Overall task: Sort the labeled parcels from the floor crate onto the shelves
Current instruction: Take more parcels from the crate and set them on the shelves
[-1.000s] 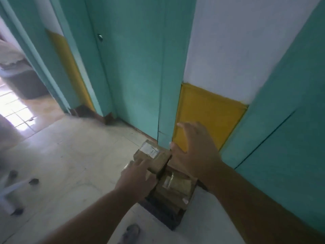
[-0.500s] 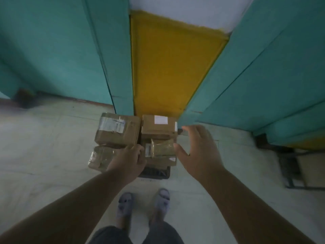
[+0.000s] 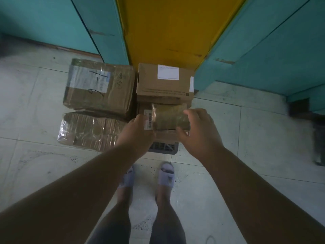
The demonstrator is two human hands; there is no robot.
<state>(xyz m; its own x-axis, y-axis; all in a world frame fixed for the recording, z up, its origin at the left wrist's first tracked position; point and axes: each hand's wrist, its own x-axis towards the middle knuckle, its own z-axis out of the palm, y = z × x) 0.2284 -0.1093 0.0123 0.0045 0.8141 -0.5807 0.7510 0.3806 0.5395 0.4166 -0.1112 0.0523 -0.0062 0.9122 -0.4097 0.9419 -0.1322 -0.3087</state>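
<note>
A small taped cardboard parcel (image 3: 168,117) with a barcode label lies on top of the pile in a dark floor crate (image 3: 162,148). My left hand (image 3: 135,134) grips its left end and my right hand (image 3: 198,131) grips its right end. Behind it sits a box with a white label (image 3: 165,81). To the left rest a larger taped box with pen marks (image 3: 100,85) and a plastic-wrapped parcel (image 3: 91,131). No shelves are in view.
A yellow wall panel (image 3: 168,27) and teal door frames (image 3: 263,50) stand right behind the parcels. My feet in grey slippers (image 3: 167,173) are close to the crate on the pale tiled floor. A dark frame (image 3: 318,138) stands at the right edge.
The view has tipped down from the walls to the floor. Both hands have come down from above the pile and closed on the ends of the small top parcel.
</note>
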